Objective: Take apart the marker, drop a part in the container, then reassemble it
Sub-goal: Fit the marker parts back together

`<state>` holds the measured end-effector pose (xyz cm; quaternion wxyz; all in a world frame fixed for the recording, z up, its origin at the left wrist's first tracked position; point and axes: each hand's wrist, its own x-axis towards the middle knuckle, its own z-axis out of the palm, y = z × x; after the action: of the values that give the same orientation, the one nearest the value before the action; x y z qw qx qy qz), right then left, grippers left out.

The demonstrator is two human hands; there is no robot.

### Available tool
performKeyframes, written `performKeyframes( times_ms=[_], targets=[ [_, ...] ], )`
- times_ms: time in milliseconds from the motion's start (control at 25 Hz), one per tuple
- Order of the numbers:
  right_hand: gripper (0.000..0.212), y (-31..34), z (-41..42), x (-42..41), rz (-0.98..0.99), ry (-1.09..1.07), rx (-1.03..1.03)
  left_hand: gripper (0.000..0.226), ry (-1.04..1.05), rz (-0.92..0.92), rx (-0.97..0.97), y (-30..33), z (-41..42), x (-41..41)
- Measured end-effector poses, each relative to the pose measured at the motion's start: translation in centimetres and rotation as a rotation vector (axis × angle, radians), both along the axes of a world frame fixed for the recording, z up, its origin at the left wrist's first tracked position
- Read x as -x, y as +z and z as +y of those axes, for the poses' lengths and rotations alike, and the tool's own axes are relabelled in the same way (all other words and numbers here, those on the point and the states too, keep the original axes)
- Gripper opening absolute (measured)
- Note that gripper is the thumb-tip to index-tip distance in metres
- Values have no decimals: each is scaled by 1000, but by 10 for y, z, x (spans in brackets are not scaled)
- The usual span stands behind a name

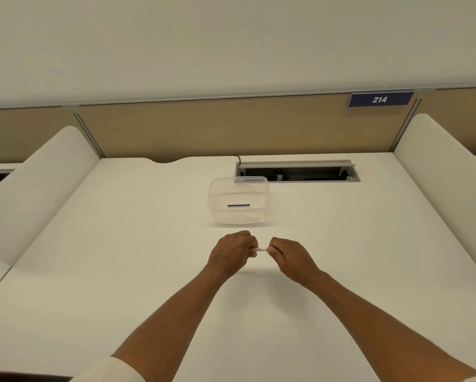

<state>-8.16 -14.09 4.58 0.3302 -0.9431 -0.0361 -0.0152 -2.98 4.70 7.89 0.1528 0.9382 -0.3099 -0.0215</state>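
Observation:
Both hands hold a thin white marker (261,249) level above the white desk, just in front of the container. My left hand (232,253) curls its fingers round the marker's left end. My right hand (287,256) pinches the right end. Only a short white stretch of the marker shows between the hands; the rest is hidden by fingers. A clear plastic container (239,200) without a lid stands a hand's width beyond the hands. A thin dark part (238,205) lies flat on its bottom.
Behind the container an open cable tray (297,172) is cut into the white desk (121,244), with a black cable at its left corner. White side dividers (38,183) flank the desk left and right. A tan partition with a blue sign "214" (379,99) closes the back.

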Motion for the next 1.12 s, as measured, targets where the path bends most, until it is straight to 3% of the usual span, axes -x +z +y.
performKeyframes(
  times_ms=[80,280,320,400,560,720,800,960,1040,1120],
  targets=[
    [32,0,4,1,83,-82,-167,8,8,21,21,-1,-2,0],
    [32,15,23,2,429,-365,-854,6,16,11,20,0,-4,-3],
    [31,17,25,1,486,-407,-896,6,17,9,12,-1,-4,-3],
    [33,18,26,-3,507,-404,-775,5,28,1,-1,-1,-1,-4],
    [29,12,12,-2,153,-95,-44,6,31,-10,-11,-2,4,-7],
    [18,15,-1,-6,-1,77,223,6,28,-1,-1,-2,2,-7],
    [20,11,-6,-8,23,83,107,6,21,3,6,-2,-1,-5],
    [36,10,4,-4,175,-119,-436,6,19,-13,35,1,-7,-5],
    [38,12,14,-3,312,-258,-703,6,12,-33,26,5,-9,-7],
    [37,16,19,-5,466,-332,-833,6,1,-41,7,6,-8,-9]
  ],
)
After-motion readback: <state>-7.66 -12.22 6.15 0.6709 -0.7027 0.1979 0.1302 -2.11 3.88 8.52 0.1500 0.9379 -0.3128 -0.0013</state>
